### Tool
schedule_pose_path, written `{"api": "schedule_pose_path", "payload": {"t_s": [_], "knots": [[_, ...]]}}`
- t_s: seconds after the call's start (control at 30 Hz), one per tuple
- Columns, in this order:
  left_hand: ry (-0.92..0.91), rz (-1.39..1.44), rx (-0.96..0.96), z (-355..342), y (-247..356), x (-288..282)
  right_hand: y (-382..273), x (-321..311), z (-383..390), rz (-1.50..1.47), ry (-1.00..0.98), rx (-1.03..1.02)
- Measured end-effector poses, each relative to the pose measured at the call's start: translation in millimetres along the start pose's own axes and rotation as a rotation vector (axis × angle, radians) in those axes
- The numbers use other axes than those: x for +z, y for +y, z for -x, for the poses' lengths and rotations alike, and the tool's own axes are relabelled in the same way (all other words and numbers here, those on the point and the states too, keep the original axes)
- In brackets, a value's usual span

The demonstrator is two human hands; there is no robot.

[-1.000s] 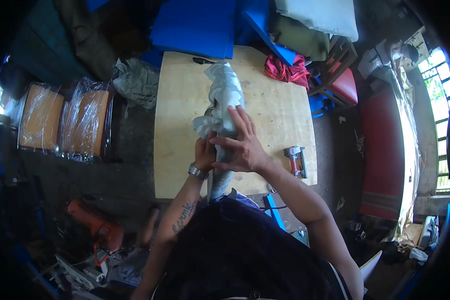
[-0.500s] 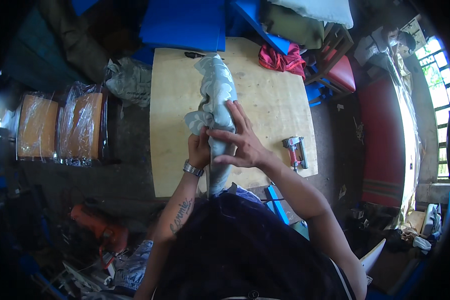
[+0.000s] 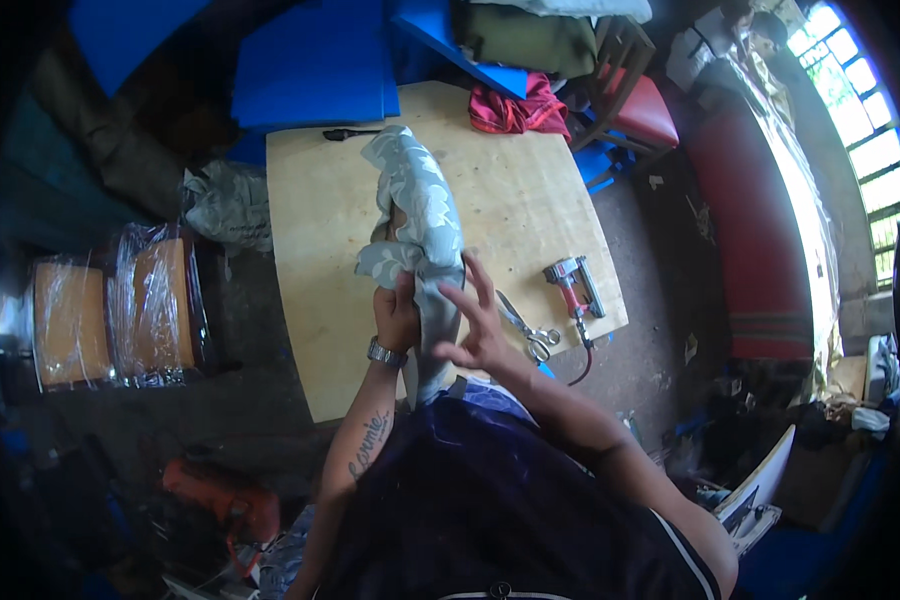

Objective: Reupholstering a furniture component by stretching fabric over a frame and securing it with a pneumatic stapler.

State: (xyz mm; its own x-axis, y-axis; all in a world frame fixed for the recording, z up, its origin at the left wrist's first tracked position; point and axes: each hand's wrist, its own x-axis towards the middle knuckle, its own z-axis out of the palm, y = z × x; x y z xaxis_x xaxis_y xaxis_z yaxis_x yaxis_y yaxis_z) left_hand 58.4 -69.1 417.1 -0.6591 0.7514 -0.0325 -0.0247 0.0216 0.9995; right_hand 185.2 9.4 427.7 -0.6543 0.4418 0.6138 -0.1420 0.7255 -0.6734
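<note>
The left forearm point(image 3: 368, 430) slants up from the lower edge, leaning a little to the right, dark lettering inked on its skin. The left hand point(image 3: 397, 317) is closed in a grip, thumb point(image 3: 404, 288) pointing away from the body, the other fingers mostly hidden. The right arm point(image 3: 610, 450) comes in from the lower right and slopes up to the left. The right hand point(image 3: 482, 325) is loosely spread, its fingers point(image 3: 481, 283) parted and slightly bent, the thumb reaching left.
</note>
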Motion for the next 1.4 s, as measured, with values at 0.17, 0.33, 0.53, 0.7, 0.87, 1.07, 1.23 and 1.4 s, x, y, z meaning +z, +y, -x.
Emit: {"api": "schedule_pose_path", "payload": {"t_s": [0.17, 0.33, 0.53, 0.7, 0.87, 1.07, 1.23, 1.4], "knots": [[0.034, -0.032, 0.038, -1.5, -10.7, 5.0, -13.0, -9.0, -26.1, 0.157, -0.077, -0.038], [0.030, -0.020, 0.036, -6.6, 3.5, 6.7, 26.3, 21.3, 37.7, -0.989, 0.653, 0.919], [0.070, -0.026, 0.084, -27.7, 15.7, 61.6, 53.5, 54.1, 66.2, -1.129, 0.312, 1.035], [-0.207, -0.911, 0.471, -67.1, -134.7, 52.2, 109.9, 123.4, 111.0, -1.637, 0.460, 1.406], [-0.546, -1.148, 0.126, -60.1, -301.9, 1.7, 189.5, 146.5, 207.1, -1.698, 0.602, 1.845], [-0.273, -1.210, 0.482, -54.6, -370.8, -26.4, 328.1, -16.1, 250.3, 0.340, 0.217, 0.921], [-0.278, -1.218, 0.487, -61.7, -387.2, -19.1, 415.6, -101.4, 266.0, 0.895, -0.184, 0.933], [-0.295, -1.169, 0.418, -50.3, -380.5, -25.6, 415.4, -86.9, 214.0, 0.577, -0.266, 1.581]]}}
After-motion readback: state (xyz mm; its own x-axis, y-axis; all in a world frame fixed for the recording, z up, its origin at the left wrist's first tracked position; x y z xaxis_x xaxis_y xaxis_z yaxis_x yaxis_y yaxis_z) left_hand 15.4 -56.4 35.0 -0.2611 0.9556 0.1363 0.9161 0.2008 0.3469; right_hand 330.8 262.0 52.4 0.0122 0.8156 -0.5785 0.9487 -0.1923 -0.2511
